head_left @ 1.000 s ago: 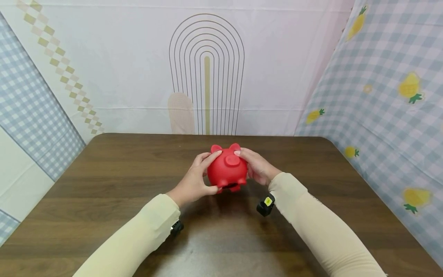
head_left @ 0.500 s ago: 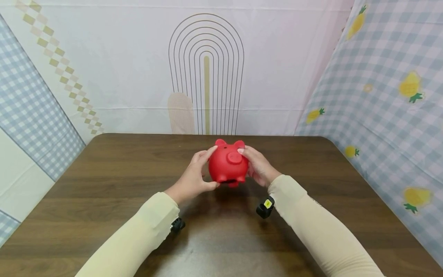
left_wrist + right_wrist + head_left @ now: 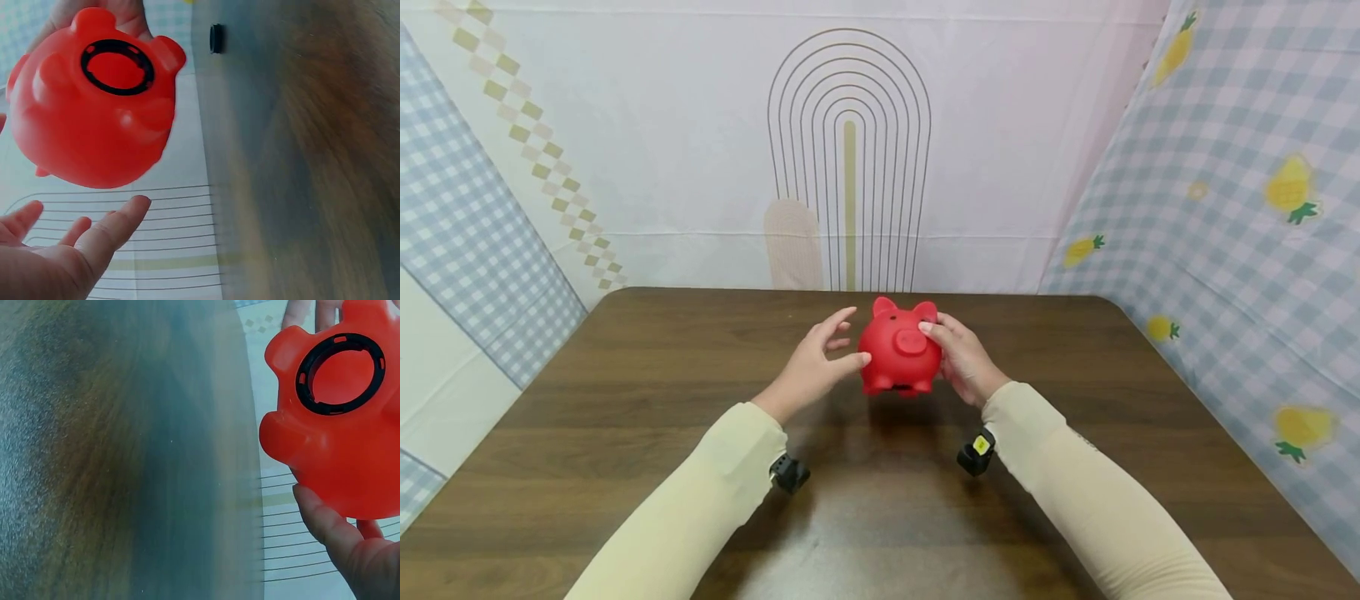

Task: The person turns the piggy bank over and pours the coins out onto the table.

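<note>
A red piggy bank is held up above the table, snout toward the head camera. Its underside, in the left wrist view, shows a round hole with a black ring and stubby feet around it. My right hand grips the bank's right side, thumb beside the snout; the other fingers are mostly hidden behind it in the head view. On the other side, my left hand has its fingers spread. Its thumb tip overlaps the bank's edge in the head view, while the left wrist view shows a gap between fingers and bank.
The dark wooden table spans the space below both arms. Behind it hangs a white patterned cloth, with a checked pineapple cloth at the right. Black wrist cameras hang under the sleeves.
My left hand has let go of the piggy bank and drawn slightly up and left. The bank has risen a little and shifted right, still in my right hand.
</note>
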`<state>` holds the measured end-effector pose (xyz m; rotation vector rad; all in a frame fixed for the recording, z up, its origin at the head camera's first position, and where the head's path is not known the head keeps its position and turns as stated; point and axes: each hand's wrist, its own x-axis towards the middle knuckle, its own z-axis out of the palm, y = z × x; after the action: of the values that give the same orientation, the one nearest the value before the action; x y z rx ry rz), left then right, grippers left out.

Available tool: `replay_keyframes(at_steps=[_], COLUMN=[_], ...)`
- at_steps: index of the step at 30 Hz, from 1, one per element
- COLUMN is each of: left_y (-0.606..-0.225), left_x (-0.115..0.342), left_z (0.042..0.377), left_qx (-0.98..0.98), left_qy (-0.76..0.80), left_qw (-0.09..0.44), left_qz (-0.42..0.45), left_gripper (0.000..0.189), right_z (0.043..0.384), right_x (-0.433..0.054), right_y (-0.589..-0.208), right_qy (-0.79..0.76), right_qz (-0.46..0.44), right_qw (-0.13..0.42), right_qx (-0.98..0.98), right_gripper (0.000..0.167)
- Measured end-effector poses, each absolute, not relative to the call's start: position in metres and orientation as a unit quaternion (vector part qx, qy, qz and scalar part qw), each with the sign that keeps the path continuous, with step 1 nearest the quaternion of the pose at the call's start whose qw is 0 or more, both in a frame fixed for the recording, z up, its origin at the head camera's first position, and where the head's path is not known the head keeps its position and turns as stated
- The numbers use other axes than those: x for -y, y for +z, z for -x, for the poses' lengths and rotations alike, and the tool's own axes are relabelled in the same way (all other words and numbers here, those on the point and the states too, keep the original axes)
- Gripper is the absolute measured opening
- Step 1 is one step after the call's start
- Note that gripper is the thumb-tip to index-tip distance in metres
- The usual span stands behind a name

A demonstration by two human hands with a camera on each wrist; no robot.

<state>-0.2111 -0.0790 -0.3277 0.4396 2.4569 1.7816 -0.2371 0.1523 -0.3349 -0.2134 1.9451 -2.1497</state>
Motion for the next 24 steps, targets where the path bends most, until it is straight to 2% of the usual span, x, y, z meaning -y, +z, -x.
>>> replay_keyframes(at_steps=[8, 17, 24], left_y=[-0.321, -0.319, -0.320], left_x=[0.074, 0.065, 0.062], left_z=[0.216, 0.219, 0.214], left_qx=[-0.806, -0.805, -0.768], left_qy=[0.578, 0.574, 0.622], left_qw=[0.077, 0.126, 0.133], left_qz=[-0.101, -0.087, -0.073], left_gripper=[0.060, 0.064, 0.055], right_z=[0.235, 0.233, 0.232], right_x=[-0.147, -0.142, -0.141], right_y=[-0.336, -0.338, -0.340], right_qy=[-0.719, -0.691, -0.684], right_qz=[0.081, 0.092, 0.116], right_qw=[0.100, 0.089, 0.080], right_qx=[-0.683, -0.712, -0.716], right_gripper=[0.050, 0.051, 0.050])
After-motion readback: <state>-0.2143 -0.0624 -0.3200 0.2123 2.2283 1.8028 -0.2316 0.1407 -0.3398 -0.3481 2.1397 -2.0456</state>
